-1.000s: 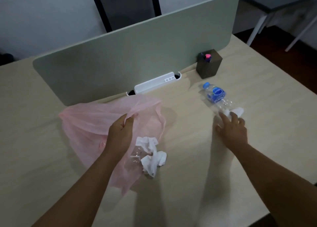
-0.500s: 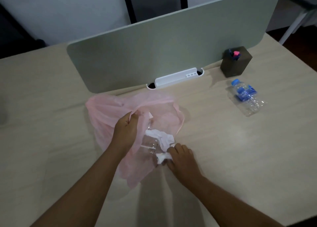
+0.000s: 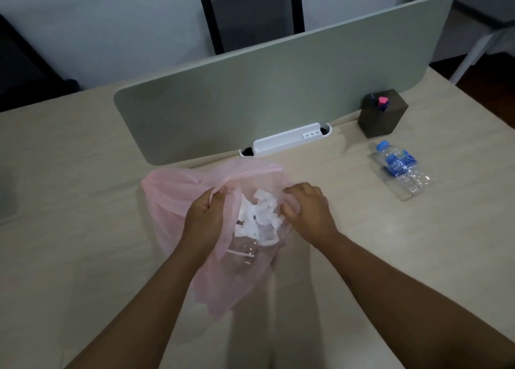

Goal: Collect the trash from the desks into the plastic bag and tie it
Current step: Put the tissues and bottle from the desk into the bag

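A thin pink plastic bag point(image 3: 170, 198) lies on the beige desk point(image 3: 83, 229), its mouth spread wide. My left hand point(image 3: 202, 219) grips the left rim of the mouth. My right hand point(image 3: 305, 211) pinches the right rim. Crumpled white tissues point(image 3: 259, 215) lie inside the bag, with a clear plastic bottle point(image 3: 245, 253) under them, seen through the film. A crushed clear bottle with a blue cap and label point(image 3: 401, 170) lies on the desk to the right, apart from both hands.
A grey-green divider panel point(image 3: 278, 90) stands across the desk behind the bag, with a white cable box point(image 3: 287, 141) at its foot. A dark pen holder point(image 3: 381, 113) sits right of that. A black chair point(image 3: 250, 12) stands beyond the divider.
My right hand brought a tissue from beside the blue-capped bottle to the bag, pushed the tissues in, and now holds the bag's right rim. My left hand kept its grip.
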### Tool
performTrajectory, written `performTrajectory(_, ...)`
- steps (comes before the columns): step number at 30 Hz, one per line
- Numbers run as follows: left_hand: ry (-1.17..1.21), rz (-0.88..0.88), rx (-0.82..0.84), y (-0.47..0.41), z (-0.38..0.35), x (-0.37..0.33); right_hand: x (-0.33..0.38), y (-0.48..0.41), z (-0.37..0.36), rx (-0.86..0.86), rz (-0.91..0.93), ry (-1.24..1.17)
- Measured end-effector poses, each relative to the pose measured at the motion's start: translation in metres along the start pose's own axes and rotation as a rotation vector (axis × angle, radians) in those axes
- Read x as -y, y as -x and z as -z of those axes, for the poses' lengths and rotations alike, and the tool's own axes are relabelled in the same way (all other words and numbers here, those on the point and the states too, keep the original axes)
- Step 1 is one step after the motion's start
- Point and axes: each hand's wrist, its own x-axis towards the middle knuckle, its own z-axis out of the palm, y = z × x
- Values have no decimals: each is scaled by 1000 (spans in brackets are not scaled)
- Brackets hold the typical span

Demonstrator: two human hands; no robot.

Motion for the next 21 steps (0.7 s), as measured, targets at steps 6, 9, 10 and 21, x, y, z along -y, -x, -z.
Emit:
performTrajectory(6, -10, 15, 33, -11, -23, -5, -106, -34, 70, -224, -368, 424)
performTrajectory(9, 23, 41, 35, -17, -29, -6, -156, -38, 96, -179, -566, 448)
performTrajectory(10, 31, 45, 41, -20, -29, -6, -169, -36, 102, -160, -604, 413)
performTrajectory(21, 41, 59, -21, -16, -16, -6, -70, 35, 43, 112, -76, -146)
